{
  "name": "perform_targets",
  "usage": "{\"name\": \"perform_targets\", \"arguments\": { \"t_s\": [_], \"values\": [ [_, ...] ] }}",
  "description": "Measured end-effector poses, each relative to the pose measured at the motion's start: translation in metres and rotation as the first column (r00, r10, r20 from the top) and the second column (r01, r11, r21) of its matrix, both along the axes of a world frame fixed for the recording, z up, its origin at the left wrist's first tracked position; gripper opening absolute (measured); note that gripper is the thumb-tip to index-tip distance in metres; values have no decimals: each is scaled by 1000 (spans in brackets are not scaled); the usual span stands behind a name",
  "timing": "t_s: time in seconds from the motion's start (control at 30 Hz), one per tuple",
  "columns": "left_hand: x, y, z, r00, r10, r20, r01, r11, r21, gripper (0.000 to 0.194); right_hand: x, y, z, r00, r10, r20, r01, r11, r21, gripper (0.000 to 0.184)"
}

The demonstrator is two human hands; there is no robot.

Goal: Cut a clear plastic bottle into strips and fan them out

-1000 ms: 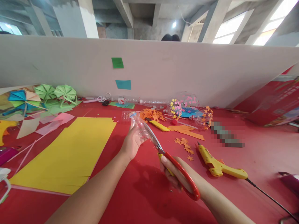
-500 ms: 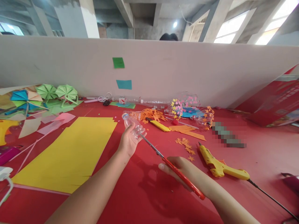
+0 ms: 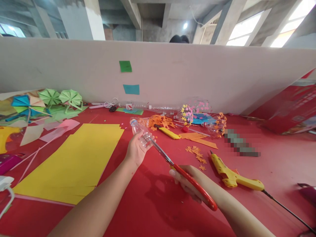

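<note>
My left hand (image 3: 136,149) is wrapped round a clear plastic bottle piece (image 3: 142,132), held above the red table with its neck pointing up and left. My right hand (image 3: 191,182) grips red-handled scissors (image 3: 184,176). Their blades (image 3: 159,149) reach up-left and meet the bottle's lower end at my left fingers. A yellow glue gun (image 3: 230,174) lies just right of my right hand, its black cord trailing to the right.
A large yellow paper sheet (image 3: 71,161) lies at left on the red table (image 3: 153,204). Folded paper fans (image 3: 59,97) sit at the far left. Orange paper stars (image 3: 196,153), star-decorated bottles (image 3: 197,115) and a yellow comb-like tool (image 3: 169,132) are behind. A red box (image 3: 293,108) stands at right.
The bottle shifted slightly left and down from a second ago. The scissor handles opened wide, then closed partway; the blades stay at the bottle's lower end.
</note>
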State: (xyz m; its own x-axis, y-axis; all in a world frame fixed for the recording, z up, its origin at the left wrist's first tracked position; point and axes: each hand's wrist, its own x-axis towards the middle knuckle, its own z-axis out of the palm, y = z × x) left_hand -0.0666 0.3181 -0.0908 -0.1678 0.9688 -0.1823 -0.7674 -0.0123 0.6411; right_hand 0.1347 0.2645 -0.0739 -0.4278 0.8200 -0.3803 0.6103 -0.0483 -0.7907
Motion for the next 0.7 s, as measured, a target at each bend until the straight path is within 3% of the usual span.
{"name": "perform_targets", "arguments": {
  "t_s": [0.37, 0.7],
  "values": [
    [0, 7, -5, 1000, -6, 3, 7, 999, -41, 14, -10, -5, 17, 998, -50, -47, 43, 988, -149, 46],
    [13, -2, 1, 999, -29, 16, 30, 999, -41, 15, -10, -8, 9, 986, -10, -168, -10, 993, -115, 53]
  ]
}}
